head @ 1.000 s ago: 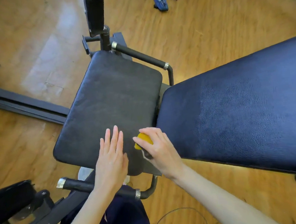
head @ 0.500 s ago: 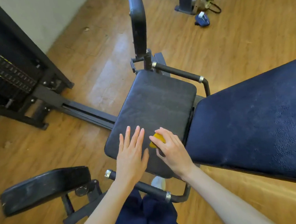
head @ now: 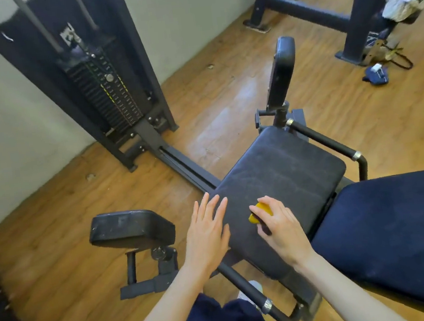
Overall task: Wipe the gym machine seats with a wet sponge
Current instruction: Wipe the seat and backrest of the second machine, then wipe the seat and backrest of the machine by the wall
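right hand (head: 280, 227) with yellow sponge (head: 259, 213) on black seat (head: 283, 176)

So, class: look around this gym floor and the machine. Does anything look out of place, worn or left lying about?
A small blue item lies loose on the wooden floor at upper right, beside a bag by a machine leg. A few crumbs of debris sit near the wall. The seat pad looks scuffed and streaky.

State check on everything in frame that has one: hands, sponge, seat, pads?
right hand: fingers curled round the sponge
sponge: yellow, held against the seat
left hand: fingers straight, at the seat's near-left edge
seat: level, scuffed
back pad: beside the seat, untouched
upright pad: standing vertical
side pad: lying flat, untouched
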A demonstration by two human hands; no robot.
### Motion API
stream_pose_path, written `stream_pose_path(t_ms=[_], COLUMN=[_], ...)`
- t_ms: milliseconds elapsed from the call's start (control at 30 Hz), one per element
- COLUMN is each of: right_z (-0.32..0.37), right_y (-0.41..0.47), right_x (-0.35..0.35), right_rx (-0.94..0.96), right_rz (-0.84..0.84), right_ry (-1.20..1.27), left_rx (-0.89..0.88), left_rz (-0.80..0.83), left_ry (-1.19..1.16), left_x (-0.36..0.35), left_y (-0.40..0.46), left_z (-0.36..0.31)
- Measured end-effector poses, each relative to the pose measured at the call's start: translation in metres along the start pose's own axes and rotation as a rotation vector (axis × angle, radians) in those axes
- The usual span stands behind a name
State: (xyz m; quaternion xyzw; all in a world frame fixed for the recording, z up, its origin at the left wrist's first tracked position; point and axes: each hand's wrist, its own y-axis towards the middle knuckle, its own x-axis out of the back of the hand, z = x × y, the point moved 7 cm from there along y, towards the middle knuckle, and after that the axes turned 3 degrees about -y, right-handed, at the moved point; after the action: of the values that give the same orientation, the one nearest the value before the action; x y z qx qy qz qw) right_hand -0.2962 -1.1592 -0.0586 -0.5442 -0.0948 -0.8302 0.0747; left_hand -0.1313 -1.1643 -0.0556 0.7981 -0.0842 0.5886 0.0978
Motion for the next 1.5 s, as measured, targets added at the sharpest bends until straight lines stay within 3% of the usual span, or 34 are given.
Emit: stream_pose_path(t_ms=[367, 833, 1200, 1500], right_z=[0.072, 0.247, 0.407, 0.521], right_y=[0.032, 0.035, 0.008, -0.029], right_x=[0.014, -0.024, -0.08, -0.129], right_rx=[0.163, 0.317, 0.616, 0.856], right_rz=[-0.051, -0.002, 0.099, 0.224], right_ry=[-0.041, 0.049, -0.033, 0.049], left_rx=[0.043, 0.207, 0.464, 0.723], left_rz=[-0.095, -0.237, -0.362, -0.413], left_ry=[0.062, 0.031, 0.059, 0.052], left_x=[0.055, 0.145, 0.201, 0.218], left_y=[-0.012, -0.124, -0.262, -0.375], left_z=[0.045, 0.164, 0.271, 0.326])
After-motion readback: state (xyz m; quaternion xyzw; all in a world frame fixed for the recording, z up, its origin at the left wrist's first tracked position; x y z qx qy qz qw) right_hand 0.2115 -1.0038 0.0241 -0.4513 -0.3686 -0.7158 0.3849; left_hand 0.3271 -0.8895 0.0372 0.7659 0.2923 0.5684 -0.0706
